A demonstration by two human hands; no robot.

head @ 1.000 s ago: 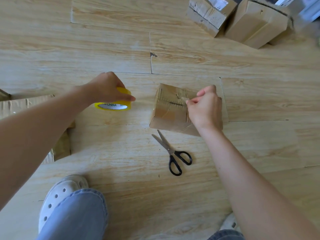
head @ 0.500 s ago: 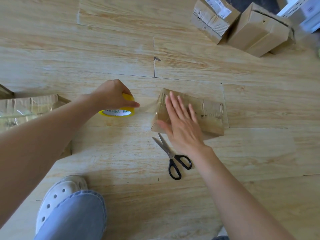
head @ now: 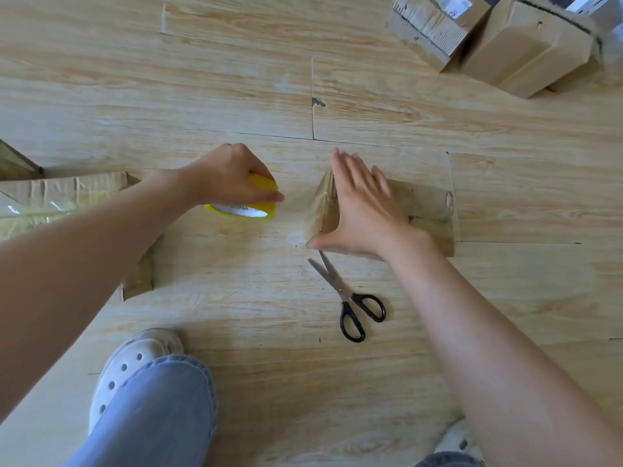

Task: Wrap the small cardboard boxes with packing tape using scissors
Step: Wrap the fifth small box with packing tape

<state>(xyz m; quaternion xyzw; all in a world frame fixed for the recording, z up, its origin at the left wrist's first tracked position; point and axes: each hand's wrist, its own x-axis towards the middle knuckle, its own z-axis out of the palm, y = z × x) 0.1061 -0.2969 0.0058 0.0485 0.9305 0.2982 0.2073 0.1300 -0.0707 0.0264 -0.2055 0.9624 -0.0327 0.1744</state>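
Left hand (head: 229, 176) curled around yellow tape roll (head: 247, 202), right hand (head: 362, 210) flat, fingers straight, pressing box (head: 424, 210), scissors (head: 347, 294) just near of it

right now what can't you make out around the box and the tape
Head view only:
Top of the small box: mostly under the flat right hand, so any seam there is hidden.
Print on the tape roll: partly covered by the gripping left hand.
The clear tape from roll to box: too faint to trace its edges.
The far boxes, top right: cut off by the frame.
The taped box, left: cut by the edge and forearm.
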